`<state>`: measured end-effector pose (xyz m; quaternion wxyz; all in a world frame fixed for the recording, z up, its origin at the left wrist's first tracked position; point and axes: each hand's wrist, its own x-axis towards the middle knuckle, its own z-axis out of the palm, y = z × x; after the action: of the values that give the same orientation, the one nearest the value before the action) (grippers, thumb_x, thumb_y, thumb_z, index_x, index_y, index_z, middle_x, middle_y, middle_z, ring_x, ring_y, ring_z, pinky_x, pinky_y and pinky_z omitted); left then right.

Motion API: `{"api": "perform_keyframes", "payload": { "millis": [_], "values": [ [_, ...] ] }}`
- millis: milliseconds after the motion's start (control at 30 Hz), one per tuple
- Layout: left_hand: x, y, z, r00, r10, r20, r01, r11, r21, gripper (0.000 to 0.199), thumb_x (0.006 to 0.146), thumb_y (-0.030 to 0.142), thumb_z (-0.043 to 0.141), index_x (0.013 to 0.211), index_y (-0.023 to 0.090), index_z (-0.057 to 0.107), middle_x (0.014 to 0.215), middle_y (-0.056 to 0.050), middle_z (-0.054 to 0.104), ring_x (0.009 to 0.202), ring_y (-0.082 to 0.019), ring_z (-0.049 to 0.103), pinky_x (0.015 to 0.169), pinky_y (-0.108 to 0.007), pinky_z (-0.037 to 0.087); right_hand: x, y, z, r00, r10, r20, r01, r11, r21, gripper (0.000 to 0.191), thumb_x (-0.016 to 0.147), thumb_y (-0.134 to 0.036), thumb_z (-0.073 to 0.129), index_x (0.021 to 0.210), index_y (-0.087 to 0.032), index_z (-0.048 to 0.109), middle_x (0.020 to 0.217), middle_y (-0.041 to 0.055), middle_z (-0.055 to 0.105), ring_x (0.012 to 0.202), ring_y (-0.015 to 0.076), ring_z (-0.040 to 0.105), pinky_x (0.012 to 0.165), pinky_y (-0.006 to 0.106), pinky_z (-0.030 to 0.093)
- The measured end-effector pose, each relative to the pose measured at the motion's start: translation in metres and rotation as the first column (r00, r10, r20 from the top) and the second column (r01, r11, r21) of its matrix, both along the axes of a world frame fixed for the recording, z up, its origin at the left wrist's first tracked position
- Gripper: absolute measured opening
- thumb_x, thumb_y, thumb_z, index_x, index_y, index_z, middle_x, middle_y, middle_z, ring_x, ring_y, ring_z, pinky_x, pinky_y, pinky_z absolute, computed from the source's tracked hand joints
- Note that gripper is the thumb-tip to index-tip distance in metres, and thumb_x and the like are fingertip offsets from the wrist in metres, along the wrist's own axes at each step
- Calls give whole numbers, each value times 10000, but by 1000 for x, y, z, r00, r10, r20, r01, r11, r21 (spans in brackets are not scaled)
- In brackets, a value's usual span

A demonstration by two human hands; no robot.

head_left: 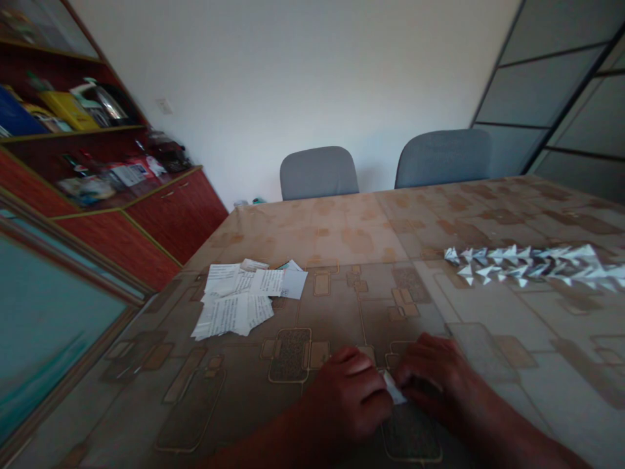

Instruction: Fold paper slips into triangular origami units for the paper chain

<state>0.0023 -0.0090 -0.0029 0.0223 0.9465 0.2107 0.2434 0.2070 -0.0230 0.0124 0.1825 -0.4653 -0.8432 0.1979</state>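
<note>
Near the front of the table, a small folded piece of white paper lies between my two hands, mostly covered by fingers. My left hand is closed on its left side, fingers curled with the knuckles up. On the other side, my right hand pinches the paper's right edge between thumb and fingers. To the left is a loose pile of printed and written paper slips. At the right, folded paper pieces with pointed tips stand in two long rows.
A patterned cover lies over the table. Two grey chairs stand at its far side, against a white wall. A red-brown cabinet with shelves of household items is at the left, and sliding panel doors are at the right.
</note>
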Motion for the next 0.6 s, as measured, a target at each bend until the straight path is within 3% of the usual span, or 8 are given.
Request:
{"api": "perform_keyframes", "payload": {
  "millis": [133,233,400,600],
  "values": [
    [1,0,-6,998,28,49,-27,999,-22,227,942,207,543,719,177,580,684,22,602,683,-134,490,653,-304,321,0,-1,-2,999,30,36,-31,999,24,185,771,-50,672,700,-219,649,689,-17,661,710,188,576,691,325,320],
    [3,0,-5,992,95,85,-85,990,-113,230,932,240,559,714,175,592,697,9,609,688,-142,497,653,-300,337,-1,-2,-3,999,20,47,-21,1000,16,187,763,-59,677,694,-232,658,688,-22,657,740,195,576,710,331,311],
    [4,2,4,983,176,48,-149,928,-340,119,864,198,638,761,160,592,821,-18,605,792,-166,522,722,-298,378,-1,-6,1,1000,-28,12,29,998,-62,212,729,-16,656,722,-228,659,736,-26,655,787,190,576,749,329,325],
    [5,-1,6,969,246,34,-206,872,-445,93,801,141,682,790,154,590,863,-26,582,829,-178,520,754,-314,379,-3,-8,5,998,-55,39,59,991,-123,164,744,-54,664,721,-216,650,775,-10,652,823,211,568,774,356,336]
  ]
}}
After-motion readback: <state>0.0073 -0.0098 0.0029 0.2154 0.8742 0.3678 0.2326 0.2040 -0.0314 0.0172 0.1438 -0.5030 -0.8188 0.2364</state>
